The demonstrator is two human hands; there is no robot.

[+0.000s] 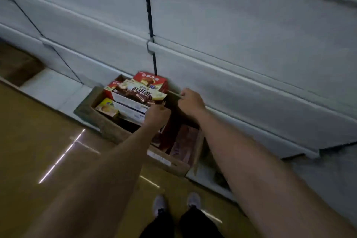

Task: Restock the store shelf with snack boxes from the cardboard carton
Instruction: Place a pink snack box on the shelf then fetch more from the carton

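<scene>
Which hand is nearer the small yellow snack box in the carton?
Left. The left hand is down inside the carton, a short way right of the yellow box; the right hand is farther right, at the carton's far rim.

You can read large white Chinese characters, 可可派, on the dark chocolate-coloured face of the cream-edged snack box (138, 91) lying uppermost in the cardboard carton (108, 127). On the red snack box (149, 81) behind it, you can make out white Chinese lettering across the lid, but it is too blurred to read; a small blue patch at its right end bears what looks like the number 10. The yellow snack box (107, 109) at the carton's left carries a small blue mark that you cannot read. A white label (159, 158) on the carton's near wall shows print too small and blurred to read.
</scene>
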